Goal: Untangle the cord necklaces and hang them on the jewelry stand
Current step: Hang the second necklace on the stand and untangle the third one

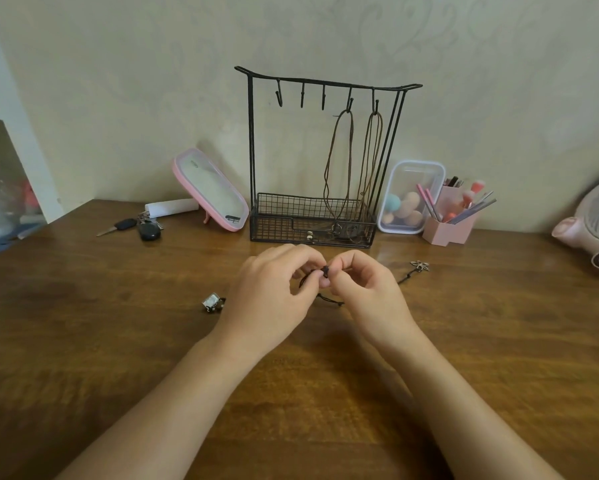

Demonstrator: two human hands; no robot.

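My left hand (274, 292) and my right hand (364, 289) meet above the wooden table, and both pinch a dark knot of black cord (325, 270) between their fingertips. Loose cord trails below the hands. A square pendant (212, 302) lies to the left, and a flower-shaped pendant (420, 266) lies to the right. Behind the hands stands the black wire jewelry stand (253, 150). Two brown cord necklaces (339, 161) hang from its two right hooks, with their ends down in the mesh basket. The three left hooks are bare.
A pink-framed mirror (210, 188) leans left of the stand, with car keys (142, 227) beside it. To the right are a clear box of makeup sponges (407, 199), a pink brush holder (452, 220) and a pink fan (595, 223).
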